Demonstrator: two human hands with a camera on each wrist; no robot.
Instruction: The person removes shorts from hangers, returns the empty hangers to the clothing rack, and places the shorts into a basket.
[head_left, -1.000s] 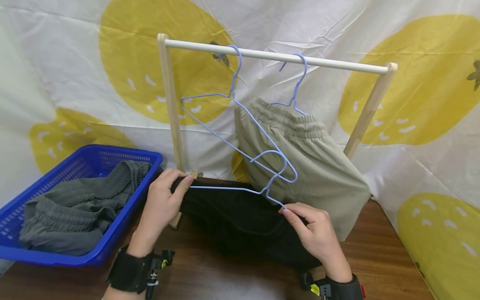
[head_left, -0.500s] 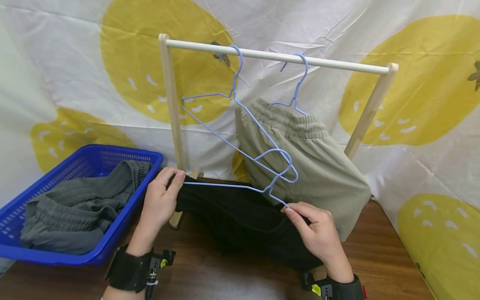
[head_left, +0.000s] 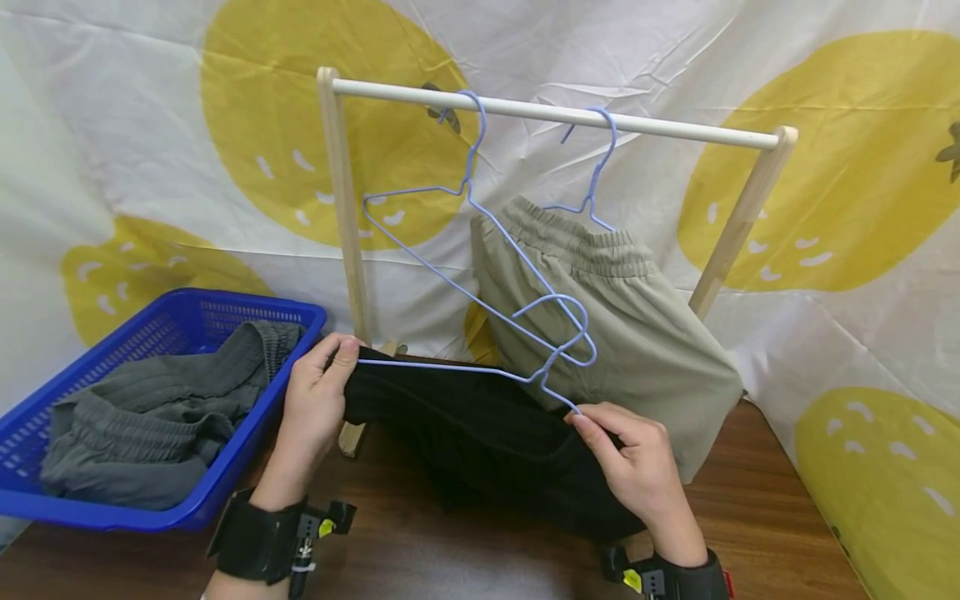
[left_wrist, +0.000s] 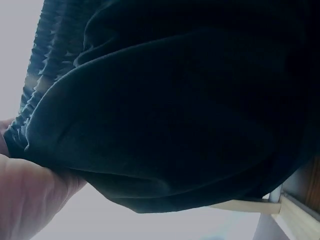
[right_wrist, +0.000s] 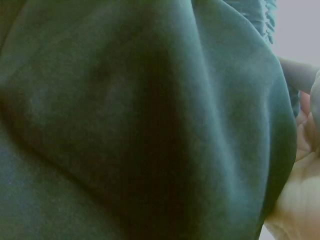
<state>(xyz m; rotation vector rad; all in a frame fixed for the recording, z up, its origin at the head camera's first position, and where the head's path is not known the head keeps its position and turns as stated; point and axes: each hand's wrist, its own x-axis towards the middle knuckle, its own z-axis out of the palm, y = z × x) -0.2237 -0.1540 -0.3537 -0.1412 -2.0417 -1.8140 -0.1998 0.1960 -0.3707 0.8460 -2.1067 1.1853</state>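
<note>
Black shorts (head_left: 480, 433) with a gathered elastic waistband (left_wrist: 50, 65) hang between my two hands over the table. My left hand (head_left: 318, 396) grips the waistband's left end, thumb on top. The left arm of a blue wire hanger (head_left: 442, 365) runs along the waistband to that thumb. With thumb and fingers, my right hand (head_left: 630, 450) pinches the hanger's right arm together with the waistband's right side. The hanger's hook points up, and its lower part is hidden by the black cloth. In the right wrist view, cloth covers most of the right hand's fingers.
Behind the hands stands a rack with a white rail (head_left: 525, 108). From it hang a bare blue hanger (head_left: 420, 242) and beige shorts (head_left: 592, 308) on another hanger. At left, a blue basket (head_left: 195, 517) holds grey shorts (head_left: 165, 417). A patterned curtain backs the wooden table (head_left: 772, 517).
My left hand has moved left and slightly up, drawing the black waistband wider. The held hanger has shifted a little to the right and up; my right hand has barely moved.
</note>
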